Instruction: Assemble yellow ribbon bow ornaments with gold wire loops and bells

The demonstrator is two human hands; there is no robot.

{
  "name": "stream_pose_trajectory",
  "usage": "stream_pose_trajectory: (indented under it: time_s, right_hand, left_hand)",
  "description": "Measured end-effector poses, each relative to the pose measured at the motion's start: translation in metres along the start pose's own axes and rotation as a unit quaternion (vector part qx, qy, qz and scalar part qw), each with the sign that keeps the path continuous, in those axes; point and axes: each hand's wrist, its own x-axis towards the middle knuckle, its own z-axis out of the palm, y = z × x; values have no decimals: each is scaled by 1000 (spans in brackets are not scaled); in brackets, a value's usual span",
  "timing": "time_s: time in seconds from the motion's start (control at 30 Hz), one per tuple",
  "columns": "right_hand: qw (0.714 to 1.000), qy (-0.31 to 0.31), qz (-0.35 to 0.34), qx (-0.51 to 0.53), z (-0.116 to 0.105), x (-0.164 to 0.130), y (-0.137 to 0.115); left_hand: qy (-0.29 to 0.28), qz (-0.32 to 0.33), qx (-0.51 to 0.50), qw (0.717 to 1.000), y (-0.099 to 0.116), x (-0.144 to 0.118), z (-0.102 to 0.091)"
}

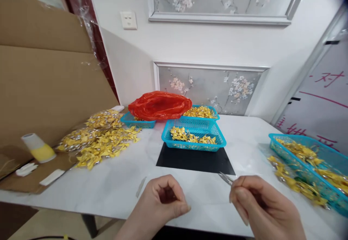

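Mostly hidden in the pinching right hand [261, 205], the tweezers [225, 178] point up-left, while the left hand [163, 200] curls loosely, holding nothing visible.

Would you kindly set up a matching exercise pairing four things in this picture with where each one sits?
Things:
1. red plastic bag
2. black sheet
3. paper cup
4. metal tweezers

Places:
A. lying on its side on the cardboard at the left
B. held in the right hand
C. flat on the table under the middle blue basket
D. draped over the blue basket at the back

Pairs: 1-D, 2-C, 3-A, 4-B
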Motion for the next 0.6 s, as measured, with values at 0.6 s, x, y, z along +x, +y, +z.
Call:
stream_pose_trajectory:
  time_s: [0.6]
  right_hand:
    - [994, 51, -10, -95, -19, 12, 14]
  left_hand:
    - [-97, 20, 114, 989, 10, 12, 6]
